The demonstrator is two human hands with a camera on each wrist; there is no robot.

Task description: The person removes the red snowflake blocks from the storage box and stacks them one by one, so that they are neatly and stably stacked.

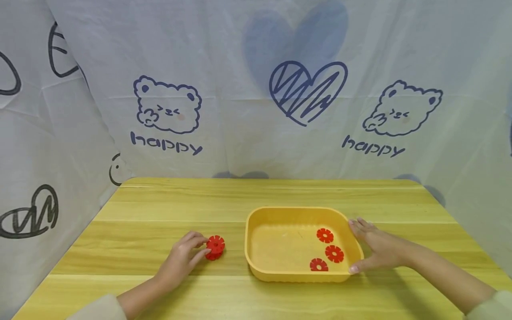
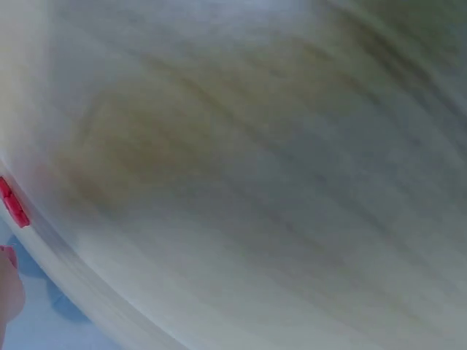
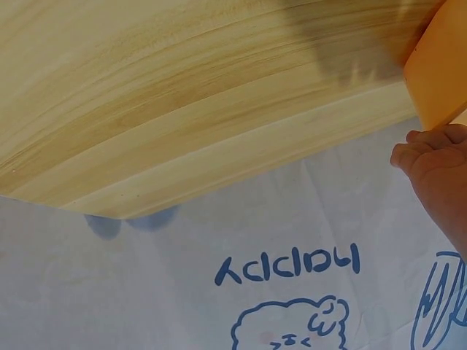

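Note:
My left hand is over the table on the left, pinching a red notched disc between thumb and fingers. The red looks like two overlapping discs; whether they are joined I cannot tell. Only slivers of red and a fingertip show in the left wrist view. A yellow plastic basin stands right of centre. My right hand holds its right end, thumb at the front corner and fingers farther back along the rim. Red discs lie apart in the basin's right part.
The light wooden table runs back to a white cloth printed with hearts and bears. Another stretch of cloth hangs along the left side.

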